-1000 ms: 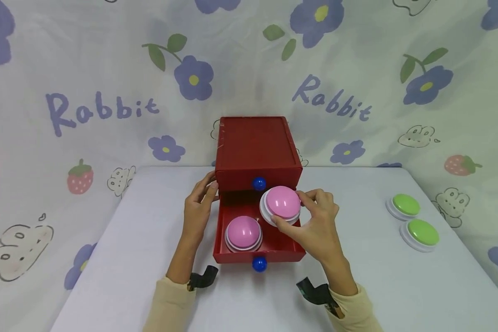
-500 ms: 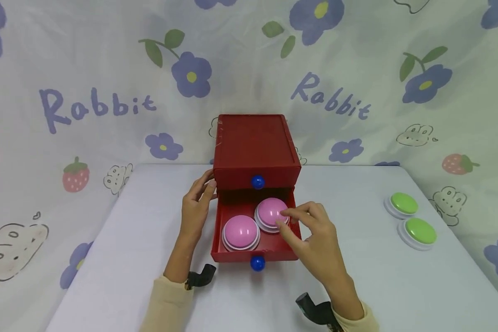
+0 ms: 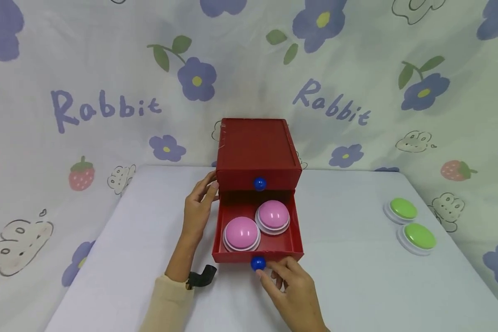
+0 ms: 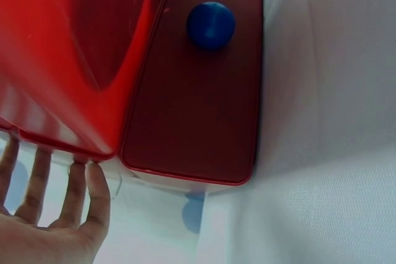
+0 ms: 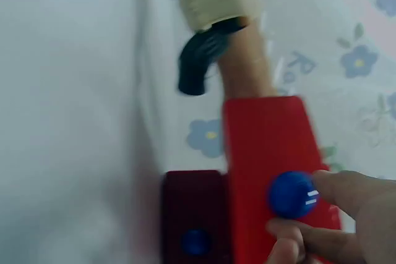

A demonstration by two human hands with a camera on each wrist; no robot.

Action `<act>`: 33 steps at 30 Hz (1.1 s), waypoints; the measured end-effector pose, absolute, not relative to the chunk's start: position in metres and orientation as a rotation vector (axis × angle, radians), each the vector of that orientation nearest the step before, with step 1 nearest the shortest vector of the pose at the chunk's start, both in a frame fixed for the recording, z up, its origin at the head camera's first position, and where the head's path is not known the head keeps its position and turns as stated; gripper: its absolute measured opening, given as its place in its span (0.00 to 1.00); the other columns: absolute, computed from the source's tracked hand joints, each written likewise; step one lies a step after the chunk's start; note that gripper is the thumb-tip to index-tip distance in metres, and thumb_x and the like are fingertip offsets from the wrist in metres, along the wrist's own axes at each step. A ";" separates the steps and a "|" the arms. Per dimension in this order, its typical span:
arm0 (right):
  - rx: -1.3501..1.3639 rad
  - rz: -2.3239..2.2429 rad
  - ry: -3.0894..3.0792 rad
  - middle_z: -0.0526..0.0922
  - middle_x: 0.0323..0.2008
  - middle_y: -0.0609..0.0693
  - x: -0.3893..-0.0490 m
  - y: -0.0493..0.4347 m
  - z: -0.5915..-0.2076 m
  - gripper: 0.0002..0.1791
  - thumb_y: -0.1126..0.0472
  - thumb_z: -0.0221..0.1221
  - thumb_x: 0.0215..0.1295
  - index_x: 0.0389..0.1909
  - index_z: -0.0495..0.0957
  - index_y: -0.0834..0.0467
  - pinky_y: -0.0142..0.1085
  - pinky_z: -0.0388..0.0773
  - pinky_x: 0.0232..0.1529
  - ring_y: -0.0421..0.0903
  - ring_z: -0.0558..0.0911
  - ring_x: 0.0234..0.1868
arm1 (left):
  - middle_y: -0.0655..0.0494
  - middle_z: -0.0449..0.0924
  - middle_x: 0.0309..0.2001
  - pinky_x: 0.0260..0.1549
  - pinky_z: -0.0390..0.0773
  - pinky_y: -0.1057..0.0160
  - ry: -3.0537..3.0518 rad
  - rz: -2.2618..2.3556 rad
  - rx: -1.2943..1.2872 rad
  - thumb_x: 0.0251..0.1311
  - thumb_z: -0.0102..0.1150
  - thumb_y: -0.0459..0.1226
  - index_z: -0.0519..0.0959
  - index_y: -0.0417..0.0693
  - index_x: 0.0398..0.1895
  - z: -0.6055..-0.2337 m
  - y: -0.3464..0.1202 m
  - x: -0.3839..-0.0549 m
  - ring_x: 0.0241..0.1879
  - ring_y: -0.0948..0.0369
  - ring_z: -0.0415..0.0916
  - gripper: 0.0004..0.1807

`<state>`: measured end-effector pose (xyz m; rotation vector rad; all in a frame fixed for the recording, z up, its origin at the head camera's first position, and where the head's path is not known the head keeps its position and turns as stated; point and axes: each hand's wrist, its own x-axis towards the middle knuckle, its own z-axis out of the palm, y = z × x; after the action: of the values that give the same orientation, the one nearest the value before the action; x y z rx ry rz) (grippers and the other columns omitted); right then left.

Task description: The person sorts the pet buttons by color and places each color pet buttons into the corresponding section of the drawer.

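A red drawer cabinet (image 3: 257, 143) stands on the table with one drawer (image 3: 274, 242) pulled out. Two pink dome buttons on white bases, one at front left (image 3: 241, 233) and one farther back at right (image 3: 273, 215), sit inside that drawer. My right hand (image 3: 294, 288) is at the drawer's blue knob (image 3: 258, 263), thumb and a finger pinching it; the right wrist view shows fingertips on two sides of the knob (image 5: 293, 194). With fairly straight fingers, my left hand (image 3: 198, 210) rests against the cabinet's left side; the left wrist view shows its fingertips (image 4: 77, 171) along the red edge.
Above the pulled-out drawer is a closed drawer with its own blue knob (image 3: 259, 184). Both wrist views show another closed drawer front (image 4: 198, 109) on the table side. Two green dome buttons (image 3: 403, 208) (image 3: 419, 236) lie at the table's right. A patterned cloth hangs behind.
My right hand has set the second pink button down in the drawer and let go. It has then moved down and toward me to the drawer's knob. The left hand stays at the cabinet's side.
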<state>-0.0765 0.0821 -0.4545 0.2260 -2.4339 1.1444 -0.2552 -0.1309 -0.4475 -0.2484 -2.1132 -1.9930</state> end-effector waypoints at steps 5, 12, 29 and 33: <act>0.228 1.335 -2.449 0.74 0.26 0.32 -0.084 0.080 -0.464 0.07 0.53 0.70 0.62 0.35 0.87 0.51 0.27 0.75 0.23 0.33 0.73 0.26 | 0.59 0.73 0.64 0.52 0.81 0.59 -2.109 -1.978 -0.259 0.73 0.54 0.48 0.72 0.63 0.70 -0.450 -0.132 -0.254 0.58 0.58 0.75 0.24; 0.238 1.480 -2.383 0.77 0.26 0.33 -0.100 0.088 -0.463 0.04 0.56 0.71 0.60 0.34 0.87 0.50 0.28 0.78 0.25 0.36 0.76 0.26 | 0.60 0.73 0.64 0.51 0.81 0.62 -2.106 -1.975 -0.259 0.73 0.54 0.48 0.72 0.64 0.70 -0.451 -0.133 -0.254 0.58 0.59 0.75 0.24; 0.340 1.513 -2.268 0.79 0.25 0.37 -0.136 0.095 -0.475 0.04 0.61 0.73 0.58 0.33 0.87 0.55 0.29 0.76 0.23 0.38 0.76 0.25 | 0.61 0.74 0.63 0.50 0.81 0.61 -2.073 -1.997 -0.293 0.73 0.55 0.48 0.74 0.64 0.69 -0.452 -0.131 -0.259 0.56 0.59 0.76 0.23; 0.333 1.508 -2.272 0.79 0.25 0.37 -0.138 0.095 -0.474 0.05 0.61 0.73 0.57 0.33 0.88 0.56 0.28 0.76 0.24 0.37 0.76 0.26 | 0.62 0.74 0.63 0.50 0.81 0.63 -2.067 -1.989 -0.291 0.72 0.55 0.49 0.74 0.64 0.69 -0.452 -0.130 -0.257 0.57 0.59 0.76 0.23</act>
<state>-0.1385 0.0954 -0.4738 0.3326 -2.2717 1.5076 -0.2573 -0.1304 -0.4523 -0.2913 -2.0667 -1.9889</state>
